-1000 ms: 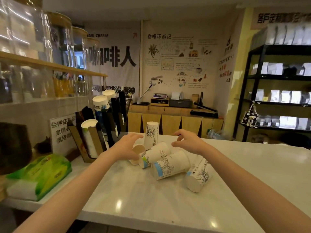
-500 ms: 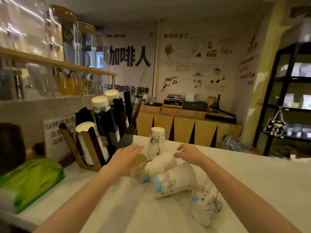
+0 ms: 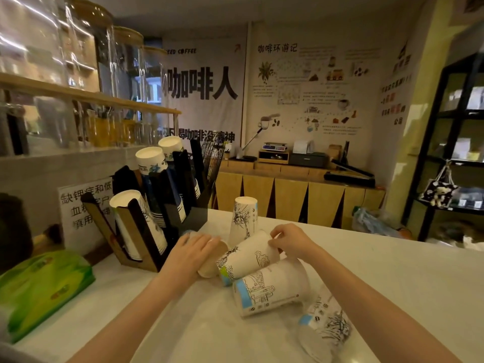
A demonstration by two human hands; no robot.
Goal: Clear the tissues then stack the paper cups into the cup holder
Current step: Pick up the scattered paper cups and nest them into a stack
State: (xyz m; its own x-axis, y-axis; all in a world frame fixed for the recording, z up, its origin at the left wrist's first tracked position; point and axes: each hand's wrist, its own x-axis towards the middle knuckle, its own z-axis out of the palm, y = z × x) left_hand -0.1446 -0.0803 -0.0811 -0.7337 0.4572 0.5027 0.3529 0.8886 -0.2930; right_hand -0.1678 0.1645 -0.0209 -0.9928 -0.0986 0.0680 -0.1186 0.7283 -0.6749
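- Cup holder (image 3: 146, 226), head view: it stands at the left back of the white counter (image 3: 392, 271), its slanted slots loaded with stacks of cups, bottoms up; I see a white stack (image 3: 136, 224) in the front wooden slot and dark-sleeved stacks (image 3: 159, 184) behind.
- Loose paper cups sit just right of the holder: an upside-down cup (image 3: 243, 218) stands upright, a tan cup (image 3: 212, 263) and two printed cups (image 3: 248, 258) (image 3: 269, 289) lie on their sides touching each other, and a fourth printed cup (image 3: 324, 328) lies nearest me, blurred.
- A green tissue pack (image 3: 42, 286) lies at the counter's left edge.
- Against half a second ago, I see both hands sitting lower on the pile, and the view has dipped closer to the counter.
- My left hand (image 3: 193, 255) lies flat over the tan cup, fingers loosely together, touching its side.
- My right hand (image 3: 290, 242) has curled fingertips pinching the rim end of the upper lying printed cup.
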